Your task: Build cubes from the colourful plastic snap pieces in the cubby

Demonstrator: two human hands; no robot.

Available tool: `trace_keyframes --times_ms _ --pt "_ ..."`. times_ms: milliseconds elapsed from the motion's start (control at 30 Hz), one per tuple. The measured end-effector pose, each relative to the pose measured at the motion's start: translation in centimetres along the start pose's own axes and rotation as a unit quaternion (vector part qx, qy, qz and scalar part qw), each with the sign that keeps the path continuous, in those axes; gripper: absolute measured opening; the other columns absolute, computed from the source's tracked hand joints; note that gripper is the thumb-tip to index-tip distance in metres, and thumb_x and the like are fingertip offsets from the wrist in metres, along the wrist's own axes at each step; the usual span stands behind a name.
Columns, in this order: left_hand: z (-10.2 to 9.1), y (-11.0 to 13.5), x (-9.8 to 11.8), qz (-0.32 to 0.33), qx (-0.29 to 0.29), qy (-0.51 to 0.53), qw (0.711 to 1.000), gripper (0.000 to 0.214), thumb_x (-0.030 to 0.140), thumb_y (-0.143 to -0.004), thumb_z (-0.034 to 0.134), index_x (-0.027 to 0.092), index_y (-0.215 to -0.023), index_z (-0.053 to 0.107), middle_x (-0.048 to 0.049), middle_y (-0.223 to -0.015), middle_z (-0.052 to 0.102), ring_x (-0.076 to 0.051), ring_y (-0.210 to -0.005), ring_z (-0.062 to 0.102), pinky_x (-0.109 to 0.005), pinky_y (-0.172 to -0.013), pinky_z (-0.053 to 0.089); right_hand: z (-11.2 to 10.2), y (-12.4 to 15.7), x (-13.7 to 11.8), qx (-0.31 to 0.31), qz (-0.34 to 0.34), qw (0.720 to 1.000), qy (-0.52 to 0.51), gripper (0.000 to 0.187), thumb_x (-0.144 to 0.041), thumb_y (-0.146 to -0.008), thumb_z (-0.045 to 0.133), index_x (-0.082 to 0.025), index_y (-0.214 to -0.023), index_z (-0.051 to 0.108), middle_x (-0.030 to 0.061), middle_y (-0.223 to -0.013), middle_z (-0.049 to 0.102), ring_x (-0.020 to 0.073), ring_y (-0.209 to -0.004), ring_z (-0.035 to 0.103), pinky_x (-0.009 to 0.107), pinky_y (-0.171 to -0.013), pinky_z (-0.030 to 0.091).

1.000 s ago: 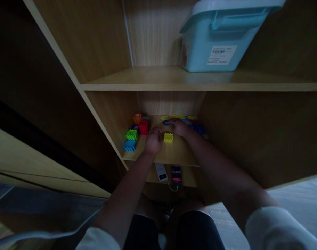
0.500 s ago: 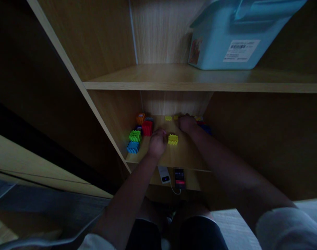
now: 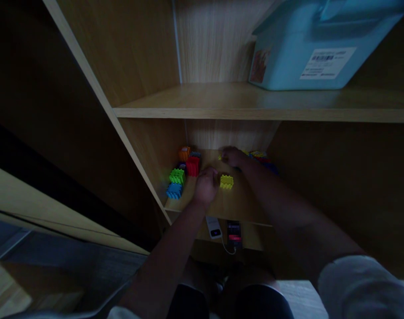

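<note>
My right hand (image 3: pixel 233 157) is at the back of the lower shelf, fingers closed on a small yellow piece (image 3: pixel 219 157) whose edge shows at the fingertips. My left hand (image 3: pixel 206 185) rests nearer the front, its fingers curled together; what they hold, if anything, is hidden. Just right of it sits a stack of yellow notched pieces (image 3: pixel 226 181). To its left stand red notched blocks (image 3: pixel 192 166), a green stack (image 3: pixel 177 176), a blue stack (image 3: pixel 174 190) and an orange block (image 3: pixel 184 153). Beyond my right forearm lie more yellow (image 3: pixel 258 154) and dark blue pieces (image 3: pixel 271 167), partly covered.
A light blue lidded bin (image 3: pixel 301 62) stands on the upper shelf (image 3: pixel 215 99), whose edge overhangs the working space. Below the lower shelf lie a white power bank (image 3: pixel 213 227) and a phone (image 3: pixel 234 233) joined by a cable. The cabinet's side wall (image 3: pixel 149 150) bounds the left.
My right hand has moved left along the back of the shelf to the yellow pieces there and closed on one. My left hand stays beside the yellow stack. The view has shifted slightly.
</note>
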State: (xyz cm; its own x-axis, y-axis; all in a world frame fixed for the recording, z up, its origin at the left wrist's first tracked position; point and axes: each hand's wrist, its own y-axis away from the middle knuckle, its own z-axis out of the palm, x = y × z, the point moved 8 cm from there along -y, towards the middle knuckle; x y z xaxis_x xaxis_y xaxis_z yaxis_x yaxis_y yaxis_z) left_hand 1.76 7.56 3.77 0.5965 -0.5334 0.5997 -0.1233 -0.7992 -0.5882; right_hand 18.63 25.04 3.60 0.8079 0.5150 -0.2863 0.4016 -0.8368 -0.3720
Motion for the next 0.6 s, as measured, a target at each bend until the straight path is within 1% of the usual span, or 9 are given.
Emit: trace_keyframes --times_ms 67,133,233,267,333,433,533,600 --pt "0.0 0.0 0.1 0.002 -0.001 0.000 1.000 0.022 0.004 -0.097 0.051 0.021 -0.103 0.064 -0.0091 -0.104 0.074 -0.026 -0.103 0.071 -0.042 -0.099 0.059 0.2 0.1 0.2 -0.025 0.006 1.000 0.009 0.010 -0.022 -0.077 0.084 -0.022 -0.084 0.077 0.0098 -0.101 0.080 0.0261 -0.098 0.072 0.038 -0.096 0.054" --pt "-0.1 0.0 0.1 0.002 0.001 -0.003 1.000 0.022 0.005 -0.098 0.051 0.021 -0.103 0.064 -0.0092 -0.104 0.074 -0.026 -0.103 0.071 -0.041 -0.098 0.059 0.2 0.2 0.2 -0.038 0.012 0.999 0.015 0.014 -0.021 -0.077 0.084 -0.021 -0.090 0.077 0.0103 -0.107 0.080 0.0260 -0.103 0.072 0.038 -0.099 0.053" --pt "-0.1 0.0 0.1 -0.001 0.001 -0.007 1.000 0.021 0.005 -0.098 0.052 0.021 -0.102 0.064 -0.0088 -0.103 0.074 -0.025 -0.102 0.071 -0.040 -0.097 0.059 -0.5 0.5 -0.3 -0.032 0.010 0.999 0.011 0.027 -0.018 -0.076 0.083 -0.020 -0.102 0.076 0.0118 -0.119 0.078 0.0274 -0.112 0.070 0.040 -0.105 0.051" --pt "0.0 0.0 0.0 -0.002 0.001 -0.008 1.000 0.020 0.005 -0.098 0.052 0.021 -0.102 0.064 -0.0088 -0.102 0.074 -0.025 -0.101 0.071 -0.040 -0.096 0.059 -1.0 0.6 -0.5 -0.025 0.008 1.000 0.004 0.028 -0.017 -0.077 0.081 -0.020 -0.105 0.076 0.0118 -0.120 0.077 0.0273 -0.113 0.069 0.041 -0.106 0.051" --pt "0.0 0.0 -0.1 -0.003 0.002 -0.008 1.000 0.020 0.005 -0.097 0.053 0.021 -0.103 0.064 -0.0086 -0.102 0.074 -0.025 -0.101 0.071 -0.040 -0.096 0.059 -2.6 1.1 -1.0 0.006 0.011 1.000 -0.017 0.024 -0.014 -0.081 0.074 -0.019 -0.104 0.076 0.0115 -0.119 0.078 0.0263 -0.109 0.070 0.040 -0.104 0.052" --pt "-0.4 -0.1 0.0 0.000 0.018 -0.004 1.000 0.019 0.006 -0.097 0.053 0.021 -0.104 0.063 -0.0081 -0.102 0.074 -0.024 -0.102 0.071 -0.039 -0.097 0.059 -5.8 2.9 -2.3 0.103 0.031 0.992 -0.060 0.014 -0.020 -0.090 0.067 -0.020 -0.102 0.075 0.0102 -0.111 0.078 0.0249 -0.099 0.070 0.038 -0.095 0.055" --pt "-1.1 0.0 0.4 0.001 0.042 0.003 0.999 0.017 0.012 -0.099 0.056 0.022 -0.111 0.062 -0.0091 -0.108 0.073 -0.026 -0.106 0.071 -0.041 -0.098 0.059 -8.3 6.4 -5.1 0.179 0.012 0.978 -0.104 0.014 -0.027 -0.097 0.064 -0.023 -0.106 0.074 0.0079 -0.107 0.076 0.0244 -0.098 0.070 0.036 -0.089 0.056" --pt "-1.5 0.1 0.8 0.002 0.049 0.015 0.999 0.021 0.018 -0.101 0.060 0.021 -0.122 0.060 -0.0100 -0.111 0.073 -0.027 -0.108 0.071 -0.042 -0.098 0.059 -8.8 9.2 -7.3 0.190 -0.002 0.976 -0.107 0.014 -0.030 -0.099 0.064 -0.024 -0.107 0.074 0.0078 -0.107 0.075 0.0249 -0.098 0.070 0.036 -0.089 0.057"
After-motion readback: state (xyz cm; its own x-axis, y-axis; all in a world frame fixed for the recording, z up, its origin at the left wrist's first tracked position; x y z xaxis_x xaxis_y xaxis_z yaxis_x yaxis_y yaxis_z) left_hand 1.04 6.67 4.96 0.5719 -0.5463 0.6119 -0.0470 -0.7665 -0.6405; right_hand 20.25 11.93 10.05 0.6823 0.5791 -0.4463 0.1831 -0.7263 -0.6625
